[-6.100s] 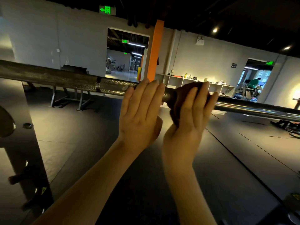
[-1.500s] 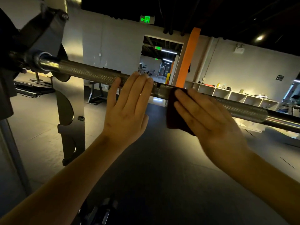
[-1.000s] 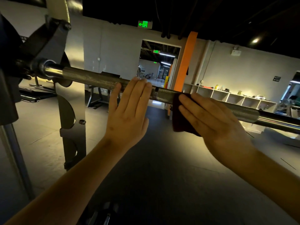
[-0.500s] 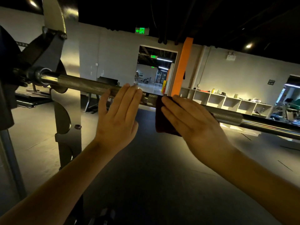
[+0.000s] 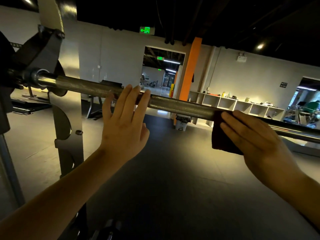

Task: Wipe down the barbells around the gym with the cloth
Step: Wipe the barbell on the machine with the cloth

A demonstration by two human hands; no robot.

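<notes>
Nearest to me, the left hand [image 5: 123, 123] lies flat against the barbell [image 5: 181, 106], fingers straight and a little spread, holding nothing; it has stayed at this place on the bar. The right hand [image 5: 251, 135] has moved. Half a second ago it was just beside the left hand; now it is well apart from it, further right along the bar. Its fingers are straight and press the cloth [image 5: 219, 135] on the bar. The thumb is hidden behind the cloth, so I cannot tell if it pinches from under.

For the task, I judge this as one wiping stroke done over the rough section between the hands. The stroke seems to end where the rough part meets the smooth part.

The cloth is dark red, folded, draped over the bar and hanging below it. The barbell sits across the view at chest height, its left end held in the rack [image 5: 67, 118]. The rough grip is dull grey, and the smooth steel to the right shines.

Far behind, an orange pillar [image 5: 189, 70] and low white shelves [image 5: 242, 106] stand by the wall.
</notes>
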